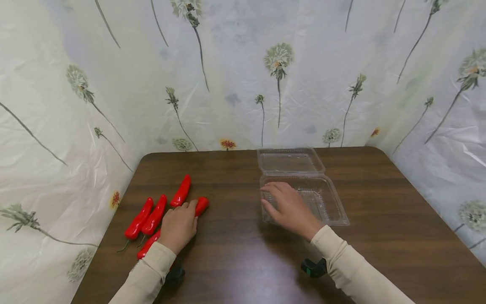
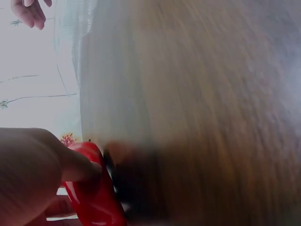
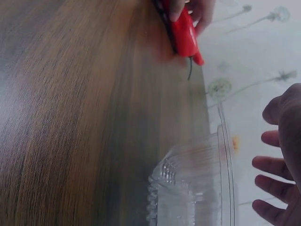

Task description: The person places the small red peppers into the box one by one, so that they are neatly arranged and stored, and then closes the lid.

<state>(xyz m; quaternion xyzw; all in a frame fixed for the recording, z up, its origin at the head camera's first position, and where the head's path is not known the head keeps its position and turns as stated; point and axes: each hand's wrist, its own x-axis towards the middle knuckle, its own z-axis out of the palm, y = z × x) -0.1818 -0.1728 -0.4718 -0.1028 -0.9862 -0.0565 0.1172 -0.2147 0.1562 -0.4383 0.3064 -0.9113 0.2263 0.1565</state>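
My left hand (image 1: 178, 226) grips a red chili pepper (image 1: 202, 206), whose rounded end sticks out to the right of the fingers. In the left wrist view the thumb presses against this pepper (image 2: 94, 193); the right wrist view shows its thin stem. Around that hand lie more red peppers: one long pepper (image 1: 181, 192) beyond it, two side by side at the left, and one partly hidden under the wrist. My right hand (image 1: 290, 209) is over the near left part of a clear plastic clamshell box (image 1: 336, 211), fingers spread and holding nothing. Whether it touches the box, I cannot tell.
The box's lid (image 1: 290, 162) lies folded back toward the far edge of the brown wooden table (image 1: 235, 253). A floral-patterned sheet (image 1: 235, 84) hangs behind and at both sides. Dark wrist devices (image 1: 314, 268) sit under both sleeves.
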